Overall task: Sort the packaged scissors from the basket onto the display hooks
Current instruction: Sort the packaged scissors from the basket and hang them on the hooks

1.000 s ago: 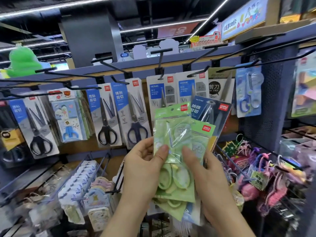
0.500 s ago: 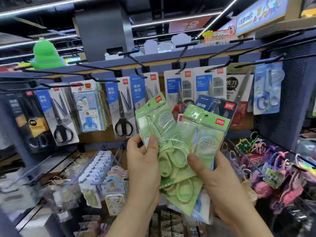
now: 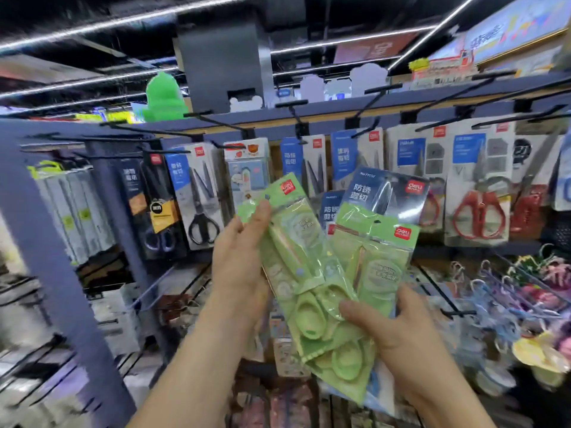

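Note:
My left hand (image 3: 244, 261) grips a green pack of scissors (image 3: 296, 257), tilted left, thumb on its upper edge. My right hand (image 3: 398, 332) holds a fanned stack: another green pack (image 3: 380, 267) in front and a dark blue pack (image 3: 386, 193) behind it, thumb pressed on the green handles. Black display hooks (image 3: 296, 118) stick out from the blue rail above. Packs of black scissors (image 3: 200, 196) and red scissors (image 3: 479, 208) hang on them. No basket is in view.
A blue upright post (image 3: 46, 242) stands at the left. Wire racks with small goods sit below the hooks at left (image 3: 117, 304). Colourful keychains (image 3: 509, 291) hang on the lower right. A green toy (image 3: 162, 100) sits on top.
The view has swung left, so the rack shifted right. My left hand has drawn its green pack further left, apart from the stack in my right hand.

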A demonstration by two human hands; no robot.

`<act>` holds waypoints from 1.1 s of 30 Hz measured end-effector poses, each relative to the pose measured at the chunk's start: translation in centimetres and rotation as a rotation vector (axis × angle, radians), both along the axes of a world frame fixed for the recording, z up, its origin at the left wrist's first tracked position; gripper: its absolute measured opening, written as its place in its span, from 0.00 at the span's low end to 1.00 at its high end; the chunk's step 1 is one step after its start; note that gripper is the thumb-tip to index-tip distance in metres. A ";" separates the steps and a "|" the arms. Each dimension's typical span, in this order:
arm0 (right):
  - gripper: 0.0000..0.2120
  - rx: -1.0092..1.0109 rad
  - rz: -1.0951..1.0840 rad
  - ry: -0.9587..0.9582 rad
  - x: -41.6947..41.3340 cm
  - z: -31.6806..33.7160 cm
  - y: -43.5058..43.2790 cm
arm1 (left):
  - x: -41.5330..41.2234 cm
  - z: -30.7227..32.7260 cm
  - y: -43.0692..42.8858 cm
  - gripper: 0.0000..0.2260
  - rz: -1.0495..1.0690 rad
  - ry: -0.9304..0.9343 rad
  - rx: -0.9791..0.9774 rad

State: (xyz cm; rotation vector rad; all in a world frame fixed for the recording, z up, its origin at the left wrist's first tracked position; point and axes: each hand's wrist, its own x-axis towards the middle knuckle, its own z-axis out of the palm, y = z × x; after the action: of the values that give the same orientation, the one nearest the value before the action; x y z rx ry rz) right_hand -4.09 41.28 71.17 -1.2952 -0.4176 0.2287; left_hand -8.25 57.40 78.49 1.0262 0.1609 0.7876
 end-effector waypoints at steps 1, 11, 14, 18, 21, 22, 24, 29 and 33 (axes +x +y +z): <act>0.15 0.015 0.025 -0.010 -0.6 0.1 1.0 | -0.3 0.6 1.4 0.13 0.012 -0.006 -0.005; 0.21 0.219 0.042 0.097 -2.7 0.3 9.5 | -1.1 4.3 9.5 0.06 0.324 -0.045 0.341; 0.25 0.182 0.007 0.068 -2.2 0.9 10.5 | -0.3 6.1 11.4 0.08 0.364 -0.054 0.403; 0.24 0.107 -0.012 0.022 -1.7 1.7 11.0 | 1.2 7.5 12.2 0.04 0.403 -0.042 0.553; 0.25 0.067 -0.009 -0.010 -1.3 1.9 11.0 | 2.1 7.8 12.6 0.05 0.452 -0.063 0.611; 0.25 0.059 0.000 -0.016 -1.0 1.9 11.0 | 2.4 7.8 12.9 0.06 0.465 -0.067 0.600; 0.23 0.045 0.005 -0.032 -0.5 1.9 11.0 | 2.7 7.8 13.2 0.06 0.448 -0.065 0.561; 0.20 0.037 0.068 -0.067 0.3 2.6 10.9 | 2.6 7.8 14.1 0.04 0.334 0.013 0.511; 0.27 0.005 0.114 -0.083 1.2 2.9 11.1 | 2.5 7.9 14.2 0.02 0.331 0.019 0.485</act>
State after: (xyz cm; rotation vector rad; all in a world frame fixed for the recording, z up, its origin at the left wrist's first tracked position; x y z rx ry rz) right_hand -2.94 52.39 74.03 -1.2805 -0.5632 0.2702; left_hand -5.71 71.65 86.38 1.4883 0.1618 1.1510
